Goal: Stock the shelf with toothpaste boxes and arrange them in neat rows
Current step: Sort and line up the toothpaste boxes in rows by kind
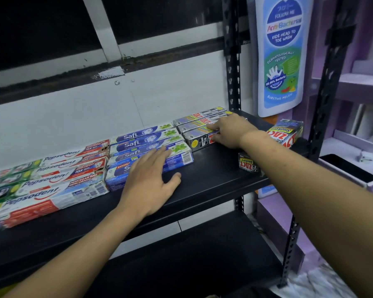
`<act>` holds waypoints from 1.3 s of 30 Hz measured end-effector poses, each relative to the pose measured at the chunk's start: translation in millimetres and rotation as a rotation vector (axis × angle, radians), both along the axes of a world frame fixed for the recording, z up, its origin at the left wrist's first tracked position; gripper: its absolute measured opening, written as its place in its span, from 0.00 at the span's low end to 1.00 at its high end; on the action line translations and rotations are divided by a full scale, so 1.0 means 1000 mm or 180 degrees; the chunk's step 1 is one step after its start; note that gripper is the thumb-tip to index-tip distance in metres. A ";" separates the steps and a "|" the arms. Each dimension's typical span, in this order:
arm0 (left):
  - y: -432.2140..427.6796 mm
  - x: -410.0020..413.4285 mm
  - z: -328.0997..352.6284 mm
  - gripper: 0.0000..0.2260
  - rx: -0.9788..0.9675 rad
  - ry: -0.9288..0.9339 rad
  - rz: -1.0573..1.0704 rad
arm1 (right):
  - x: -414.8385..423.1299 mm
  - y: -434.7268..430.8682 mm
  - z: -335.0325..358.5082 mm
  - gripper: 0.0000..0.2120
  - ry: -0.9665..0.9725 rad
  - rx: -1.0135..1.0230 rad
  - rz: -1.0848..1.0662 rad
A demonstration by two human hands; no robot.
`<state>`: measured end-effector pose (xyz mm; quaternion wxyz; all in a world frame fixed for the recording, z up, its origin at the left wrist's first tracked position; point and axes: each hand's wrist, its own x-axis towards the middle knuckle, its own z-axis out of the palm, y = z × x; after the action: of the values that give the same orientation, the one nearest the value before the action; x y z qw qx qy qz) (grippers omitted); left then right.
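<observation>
Row of silver cardboard Zact toothpaste boxes (199, 125) at the back right of the black metal shelf (213, 168).
The right hand (229, 131) grips the front box (195, 141) at its end, fingers curled; the left hand (151, 179) lies flat, fingers straight, on blue Safi boxes (138, 145).

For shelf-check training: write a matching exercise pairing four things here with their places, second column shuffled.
1 Pepsodent boxes
2 Safi boxes
3 Zact row
4 wash sign

A front box gripped by right hand
B left end of shelf
C above shelf, right side
D under left hand

Pairs: 1-B, 2-D, 3-A, 4-C
</observation>
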<state>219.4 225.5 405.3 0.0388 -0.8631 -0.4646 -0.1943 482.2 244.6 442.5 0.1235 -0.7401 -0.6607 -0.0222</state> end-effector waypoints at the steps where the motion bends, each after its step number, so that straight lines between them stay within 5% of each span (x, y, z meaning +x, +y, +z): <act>1: 0.000 0.000 0.000 0.29 -0.0002 0.0003 0.0004 | 0.000 -0.001 0.001 0.23 0.0074 -0.0010 -0.0018; 8: 0.000 0.000 0.000 0.29 0.0042 -0.0003 -0.0031 | 0.018 -0.053 0.026 0.20 0.0652 0.0308 -0.0182; 12: 0.000 -0.001 0.002 0.30 0.0010 0.0052 -0.0008 | 0.032 -0.104 0.022 0.16 0.0633 0.0514 -0.0349; 17: -0.002 -0.001 0.004 0.31 -0.0016 0.0110 -0.0025 | 0.042 -0.150 0.002 0.24 0.0656 0.0735 -0.0516; 26: -0.003 -0.003 0.007 0.31 -0.0106 0.0131 -0.0055 | 0.025 -0.147 -0.026 0.20 0.0242 0.0882 -0.0159; 34: -0.005 -0.004 0.008 0.31 -0.0156 0.0153 -0.0071 | -0.004 -0.163 -0.034 0.29 0.0812 0.0782 -0.0138; 39: -0.005 -0.004 0.008 0.30 -0.0118 0.0145 -0.0073 | -0.055 -0.162 -0.047 0.30 0.1239 0.1453 -0.0498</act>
<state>215.7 220.5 413.2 0.0311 -0.8731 -0.4572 -0.1664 427.0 83.1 395.7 0.4087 -0.7321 -0.5437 -0.0373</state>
